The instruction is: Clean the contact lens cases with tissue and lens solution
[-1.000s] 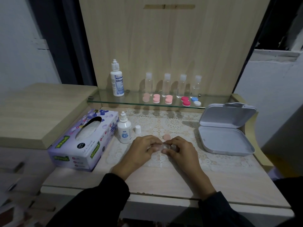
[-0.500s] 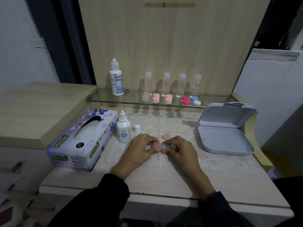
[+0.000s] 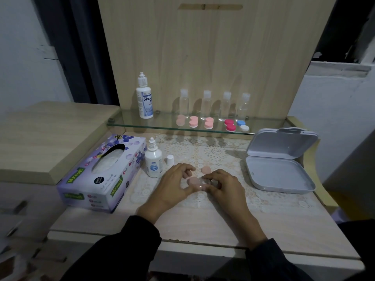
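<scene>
At the middle of the lace-covered table, both hands meet on a clear contact lens case (image 3: 200,185). My left hand (image 3: 174,186) pinches the pink cap (image 3: 192,180) on the case's left side. My right hand (image 3: 223,186) grips the case's right side with curled fingers. A second pink cap (image 3: 206,169) lies loose on the table just behind them. The small lens solution bottle (image 3: 153,161) stands uncapped to the left, its white cap (image 3: 170,159) beside it. The purple tissue box (image 3: 101,171) lies at the far left.
A glass shelf (image 3: 162,126) at the back carries a large solution bottle (image 3: 144,98), several small clear bottles (image 3: 206,104) and several pink, red and blue lens cases (image 3: 208,123). An open grey box (image 3: 280,175) sits at the right. A raised wooden top (image 3: 40,134) lies left.
My left fingers have drawn back a little, so the pink cap on the case now shows between them. Both hands stay in the same spot.
</scene>
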`<control>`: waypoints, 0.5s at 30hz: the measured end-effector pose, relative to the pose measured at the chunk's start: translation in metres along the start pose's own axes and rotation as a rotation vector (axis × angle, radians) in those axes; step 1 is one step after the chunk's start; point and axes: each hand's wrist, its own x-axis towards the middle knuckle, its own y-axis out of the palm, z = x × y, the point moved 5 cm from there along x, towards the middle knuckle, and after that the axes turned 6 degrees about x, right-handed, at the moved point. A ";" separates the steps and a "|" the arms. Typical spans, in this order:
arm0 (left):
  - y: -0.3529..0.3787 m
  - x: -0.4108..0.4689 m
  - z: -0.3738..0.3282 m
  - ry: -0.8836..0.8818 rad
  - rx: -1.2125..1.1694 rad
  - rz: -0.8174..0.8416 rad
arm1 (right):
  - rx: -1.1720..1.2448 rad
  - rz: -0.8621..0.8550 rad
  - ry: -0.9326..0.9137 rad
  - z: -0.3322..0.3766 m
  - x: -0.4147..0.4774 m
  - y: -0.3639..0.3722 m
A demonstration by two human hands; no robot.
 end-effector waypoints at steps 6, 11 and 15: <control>0.003 0.002 0.002 0.043 0.021 0.036 | 0.008 0.006 0.006 0.002 0.000 0.000; 0.006 0.003 0.001 0.078 0.075 0.065 | 0.013 -0.001 0.001 0.001 0.000 0.000; 0.004 0.001 0.003 0.052 0.069 0.026 | 0.028 -0.002 0.016 0.002 0.000 -0.001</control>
